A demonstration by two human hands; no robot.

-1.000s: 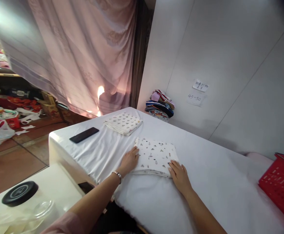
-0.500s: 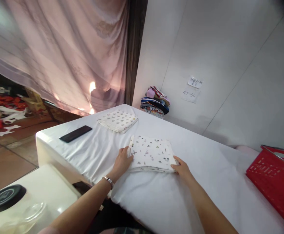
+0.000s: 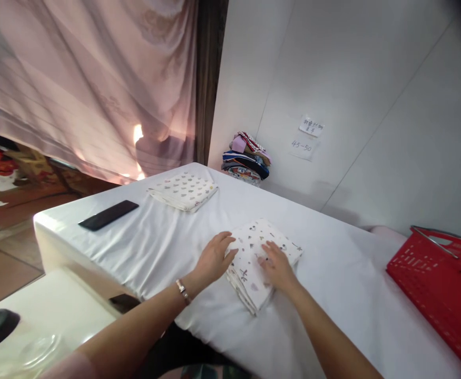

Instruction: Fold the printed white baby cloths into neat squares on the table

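Since a moment ago the folded white cloth with small prints (image 3: 249,247) has turned cornerwise on the white-covered surface (image 3: 333,295), and the left hand (image 3: 213,259) and right hand (image 3: 276,268) rest flat on it, fingers (image 3: 223,239) spread, likely to press it smooth.

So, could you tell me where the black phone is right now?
In the head view, the black phone lies near the left edge of the white table, left of the far folded cloth.

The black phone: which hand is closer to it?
Left. The left hand rests at the left edge of the folded cloth, on the side toward the phone; the right hand lies flat on the cloth, farther away.
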